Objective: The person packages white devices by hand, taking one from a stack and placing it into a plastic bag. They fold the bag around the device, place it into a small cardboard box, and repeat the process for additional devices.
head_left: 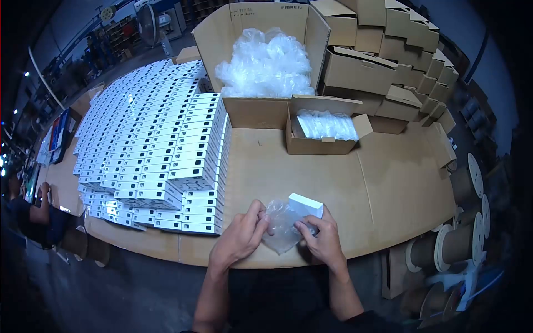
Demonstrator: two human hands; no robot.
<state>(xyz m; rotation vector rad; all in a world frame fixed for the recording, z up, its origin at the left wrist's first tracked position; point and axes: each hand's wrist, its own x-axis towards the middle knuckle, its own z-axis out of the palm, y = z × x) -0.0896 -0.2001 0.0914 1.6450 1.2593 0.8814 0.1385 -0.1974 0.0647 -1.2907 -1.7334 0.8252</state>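
Near the table's front edge, my left hand (242,232) is closed on the edge of a clear plastic bag (278,236). My right hand (323,235) grips a small white box (306,205), its thumb in front and fingers behind. The box's lower part overlaps the bag, and the bag hangs crumpled between both hands. Beyond them stands an open brown carton (319,146) holding a row of white boxes in clear bags (327,125). Left of my hands rise big stacks of white boxes (194,161) with dark square marks on their ends.
A large open carton (261,15) full of crumpled clear bags (269,64) stands at the back. Brown cartons (358,69) are piled at the back right. Cable spools (463,238) stand off the table's right side. Another person (41,213) is at the far left.
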